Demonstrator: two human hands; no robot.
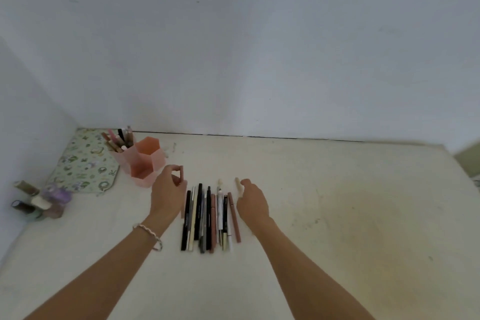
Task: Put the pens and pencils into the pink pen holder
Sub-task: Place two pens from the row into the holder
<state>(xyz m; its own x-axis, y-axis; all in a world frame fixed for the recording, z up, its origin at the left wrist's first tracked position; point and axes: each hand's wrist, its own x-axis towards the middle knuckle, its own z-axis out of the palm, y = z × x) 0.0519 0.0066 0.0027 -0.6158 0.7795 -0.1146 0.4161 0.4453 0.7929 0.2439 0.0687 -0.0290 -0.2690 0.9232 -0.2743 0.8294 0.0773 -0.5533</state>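
Note:
A pink pen holder [145,161] of hexagonal tubes stands at the back left of the table; its rear tubes hold several pens [120,139]. A row of pens and pencils [207,218] lies side by side in the middle. My left hand [167,189] pinches a dusty-pink pen [181,173] upright, just right of the holder. My right hand [250,200] grips a cream pen [238,184] at the right end of the row.
A floral green pouch [83,161] lies behind and left of the holder. Several small bottles [41,200] cluster at the left edge. White walls border the table at the back and left. A bracelet [149,235] circles my left wrist.

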